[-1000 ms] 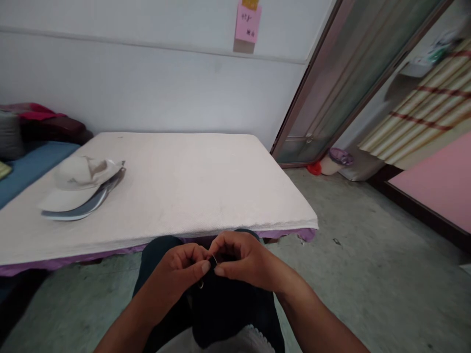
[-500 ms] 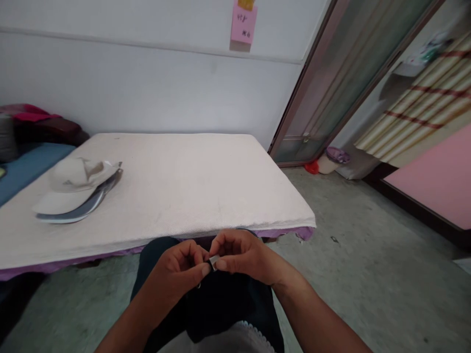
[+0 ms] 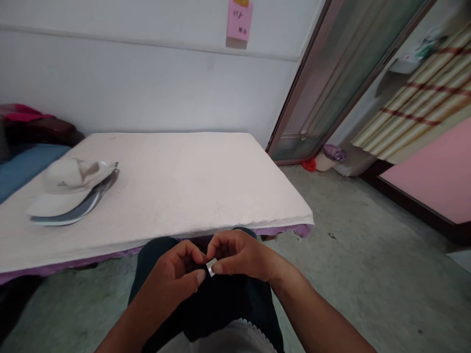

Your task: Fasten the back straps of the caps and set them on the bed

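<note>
Over my dark-trousered lap, both hands are close together at the front edge of the bed. My right hand (image 3: 239, 255) pinches a small, shiny silver-white rectangular piece (image 3: 211, 267) between thumb and fingers; its exact kind cannot be made out. Just left of that piece is my left hand (image 3: 176, 272), fingers curled and thumb pointing toward it. Between the left thumb and fingers it is dark, and whatever they hold is too small or hidden to name. A tiny pale spot shows under the left thumb.
A pale-covered bed (image 3: 176, 181) stands ahead, against a white wall. Stacked caps (image 3: 69, 189) lie on its left side. A pink note (image 3: 239, 20) hangs on the wall. To the right are a sliding glass door (image 3: 312, 98), a striped curtain (image 3: 419, 103) and grey floor (image 3: 353, 264).
My left thumb has drawn slightly back from the silver-white piece, which now shows more of its face. The black part seen beside it earlier no longer stands out. The view has shifted slightly.
</note>
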`<state>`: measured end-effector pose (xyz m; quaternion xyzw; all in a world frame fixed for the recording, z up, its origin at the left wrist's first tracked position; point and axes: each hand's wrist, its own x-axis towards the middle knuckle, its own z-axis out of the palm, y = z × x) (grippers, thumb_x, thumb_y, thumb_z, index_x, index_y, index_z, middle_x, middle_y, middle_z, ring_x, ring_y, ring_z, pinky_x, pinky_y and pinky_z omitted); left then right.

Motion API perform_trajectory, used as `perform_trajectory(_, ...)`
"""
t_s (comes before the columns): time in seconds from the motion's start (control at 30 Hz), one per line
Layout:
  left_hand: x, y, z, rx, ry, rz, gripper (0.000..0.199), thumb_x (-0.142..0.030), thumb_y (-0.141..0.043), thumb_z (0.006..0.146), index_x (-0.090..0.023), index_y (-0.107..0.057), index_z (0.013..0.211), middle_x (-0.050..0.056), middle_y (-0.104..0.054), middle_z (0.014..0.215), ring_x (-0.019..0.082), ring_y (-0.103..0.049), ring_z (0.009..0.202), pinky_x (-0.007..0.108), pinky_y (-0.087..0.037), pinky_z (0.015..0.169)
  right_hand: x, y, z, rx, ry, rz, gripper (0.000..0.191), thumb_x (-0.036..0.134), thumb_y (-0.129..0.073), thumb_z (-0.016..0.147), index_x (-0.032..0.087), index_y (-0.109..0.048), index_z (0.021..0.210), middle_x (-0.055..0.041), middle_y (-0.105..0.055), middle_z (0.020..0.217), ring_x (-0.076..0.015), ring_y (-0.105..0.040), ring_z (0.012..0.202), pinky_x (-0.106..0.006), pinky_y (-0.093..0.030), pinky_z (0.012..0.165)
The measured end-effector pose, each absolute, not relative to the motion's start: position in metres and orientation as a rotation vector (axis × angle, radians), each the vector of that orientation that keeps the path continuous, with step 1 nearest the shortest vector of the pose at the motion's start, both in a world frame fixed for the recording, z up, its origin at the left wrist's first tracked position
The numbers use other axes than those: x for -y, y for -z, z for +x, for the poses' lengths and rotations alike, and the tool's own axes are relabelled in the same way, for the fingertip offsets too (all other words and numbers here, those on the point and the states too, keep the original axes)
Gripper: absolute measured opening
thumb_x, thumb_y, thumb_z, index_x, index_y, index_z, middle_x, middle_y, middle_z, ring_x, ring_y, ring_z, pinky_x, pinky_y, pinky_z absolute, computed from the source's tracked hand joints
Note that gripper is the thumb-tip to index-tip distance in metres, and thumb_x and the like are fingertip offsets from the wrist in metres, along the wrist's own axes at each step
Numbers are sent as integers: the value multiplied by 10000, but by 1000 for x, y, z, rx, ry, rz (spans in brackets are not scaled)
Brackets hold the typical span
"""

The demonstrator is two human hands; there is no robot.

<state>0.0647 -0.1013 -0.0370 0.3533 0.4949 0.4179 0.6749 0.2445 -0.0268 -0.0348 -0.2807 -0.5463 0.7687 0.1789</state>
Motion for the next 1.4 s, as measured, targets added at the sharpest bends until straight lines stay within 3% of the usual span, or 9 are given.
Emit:
perform_trajectory(0.23,99,37,67,-1234,-945,854,263,-324,-751,731,-202,-520,751,-75,-514,590,68,-402,509,191,-294,490,29,38,241,1554,-2128,-789,225,272,-756,686,147,-627,822,51,-541,647,-60,-438,564,-193,-308,520)
perform_trajectory(0.4,96,42,68,-1149,-1027,668,263,-283,-778,682,-201,-531,716,-44,-601,588,91,-491,508,198,-334,491,28,37,241,1549,-2113,-774,230,327,-707,743,147,-645,872,36,-567,661,-63,-474,539,-190,-353,499)
perform_trajectory(0.57,92,41,63,-1059,-1083,513,204,-200,-762,666,-184,-560,691,-32,-628,639,88,-531,522,198,-391,510,21,42,251,1550,-2075,-771,245,365,-643,822,148,-640,937,0,-589,760,-104,-557,651,-224,-443,574)
perform_trajectory(0.7,91,42,53,-1046,-1082,481,162,-200,-744,686,-184,-584,701,-33,-603,659,78,-497,509,193,-367,481,13,45,263,1637,-1998,-863,191,324,-622,844,165,-651,945,0,-583,795,-109,-537,673,-229,-418,600)
perform_trajectory(0.97,94,40,33,-1060,-1142,493,149,-239,-750,728,-185,-612,723,-42,-588,675,84,-522,596,172,-434,557,3,55,275,1417,-1869,-907,148,297,-628,817,162,-672,862,-22,-632,815,-144,-561,765,-261,-404,728)
perform_trajectory(1.13,94,46,23,-1187,-1231,413,245,-239,-839,620,-187,-645,760,-37,-622,708,105,-587,693,159,-474,626,6,58,282,1596,-1893,-859,180,311,-661,812,179,-690,930,-21,-647,920,-158,-564,863,-282,-396,802)
perform_trajectory(1.23,94,45,26,-1145,-1204,421,171,-245,-792,697,-181,-645,758,-26,-628,696,106,-589,655,178,-482,608,10,66,283,1582,-2005,-856,185,283,-740,735,168,-688,870,8,-635,822,-133,-551,760,-263,-403,732)
perform_trajectory(1.4,92,44,40,-1087,-1189,378,97,-232,-746,756,-168,-674,770,-28,-622,670,87,-564,591,178,-465,563,11,74,279,976,-2078,-772,241,278,-794,681,153,-638,816,4,-624,731,-108,-551,628,-222,-420,606)
